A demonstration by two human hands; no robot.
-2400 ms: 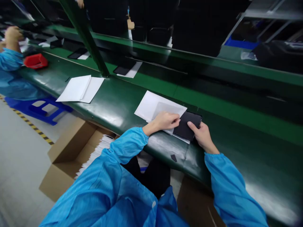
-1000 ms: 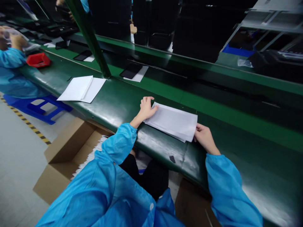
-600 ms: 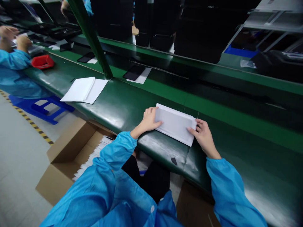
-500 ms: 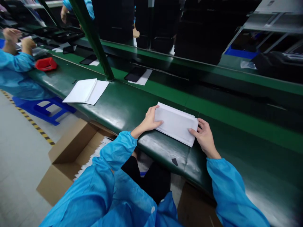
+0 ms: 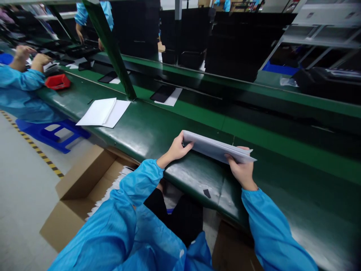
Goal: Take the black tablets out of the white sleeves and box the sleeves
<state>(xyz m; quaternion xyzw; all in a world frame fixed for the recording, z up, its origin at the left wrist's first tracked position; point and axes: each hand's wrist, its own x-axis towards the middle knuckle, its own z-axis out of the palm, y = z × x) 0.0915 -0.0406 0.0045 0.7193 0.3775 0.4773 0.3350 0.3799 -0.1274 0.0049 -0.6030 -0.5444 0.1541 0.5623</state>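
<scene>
Both hands grip a white folded paper sleeve [image 5: 211, 148], held above the green bench top. My left hand [image 5: 178, 146] pinches its left end, thumb on the near face and fingers behind. At the other end my right hand [image 5: 241, 169] is closed round it, thumb in front and fingers mostly hidden behind. The sleeve is tilted, so its long upper edge shows as separate layers that part a little at the right. Below it on the bench [image 5: 149, 139] lies a small dark scrap [image 5: 207, 193].
White sheets [image 5: 98, 112] lie to the left. A dark flat panel [image 5: 163, 93] rests on white paper behind a green post [image 5: 113, 52]. An open cardboard box [image 5: 81, 180] of white papers stands below left. A co-worker's hands [image 5: 39, 60] are near a red tray [image 5: 58, 81].
The white sleeve has been tipped up from lying nearly flat and shifted slightly right, its layers now showing edge-on. My right hand has moved further around its right end.
</scene>
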